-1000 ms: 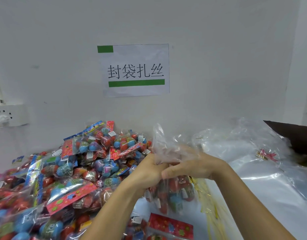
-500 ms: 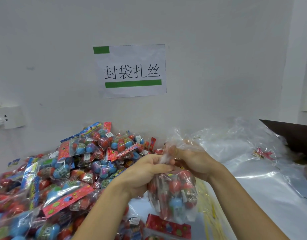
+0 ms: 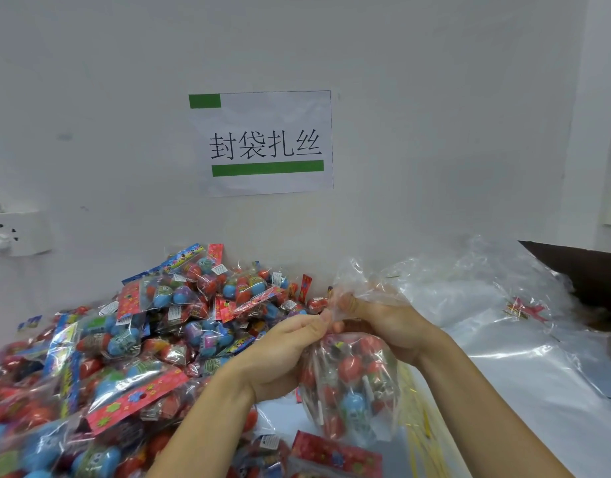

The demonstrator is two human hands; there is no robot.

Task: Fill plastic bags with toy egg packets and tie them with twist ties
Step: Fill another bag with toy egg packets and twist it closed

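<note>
A clear plastic bag [image 3: 352, 384] filled with red and blue toy egg packets hangs above the table between my hands. My left hand [image 3: 283, 357] pinches the gathered neck of the bag from the left. My right hand [image 3: 390, 322] grips the neck from the right, with the loose top of the bag [image 3: 362, 281] sticking up above its fingers. A big heap of toy egg packets [image 3: 131, 346] covers the left of the table. Gold twist ties [image 3: 418, 439] lie on the table under the bag. I cannot tell whether a tie is on the neck.
A pile of empty clear bags [image 3: 476, 294] lies at the right against the white wall. A dark box edge [image 3: 586, 270] stands at the far right. A paper sign [image 3: 262, 143] hangs on the wall, and a wall socket [image 3: 11, 232] sits at the left.
The bag has risen slightly and its neck is gathered tighter. My right hand's fingers have shifted round the neck while the loose top has crumpled down.
</note>
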